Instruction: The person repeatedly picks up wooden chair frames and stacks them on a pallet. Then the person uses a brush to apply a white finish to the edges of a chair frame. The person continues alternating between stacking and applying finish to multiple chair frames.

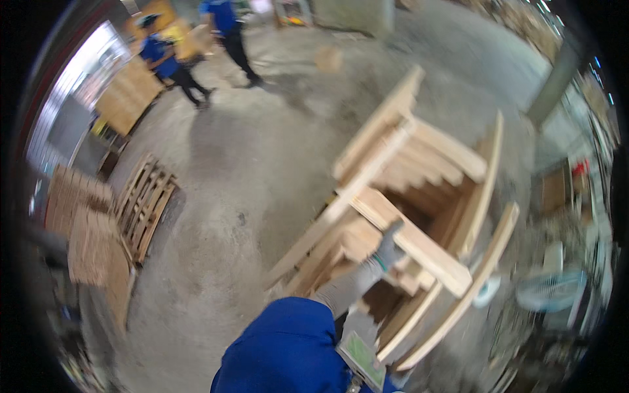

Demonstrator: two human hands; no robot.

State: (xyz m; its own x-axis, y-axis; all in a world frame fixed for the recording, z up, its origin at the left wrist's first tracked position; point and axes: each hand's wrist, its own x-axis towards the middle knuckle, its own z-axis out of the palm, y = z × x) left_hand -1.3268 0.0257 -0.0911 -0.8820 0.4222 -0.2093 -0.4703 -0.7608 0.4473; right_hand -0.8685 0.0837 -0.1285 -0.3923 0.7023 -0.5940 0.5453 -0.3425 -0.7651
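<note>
My left hand (389,250), in a grey glove, reaches out from a blue sleeve and grips the near edge of a pale wooden beam (419,245). The beam lies slanted across a pile of cut wooden pieces. Beyond it, several wooden pieces with a stepped edge (419,164) are stacked side by side. A long straight plank (341,204) runs along the left of the pile. On the right stand curved wooden slats (466,301). Motion blurs the hand somewhat. My right hand does not show.
Two people in blue shirts, one person (164,60) further left, stand at the far left. A wooden pallet (143,208) leans by stacked brown sheets (92,245) on the left. At the right are a fan (552,291) and a column (555,82). A badge (362,360) hangs before me.
</note>
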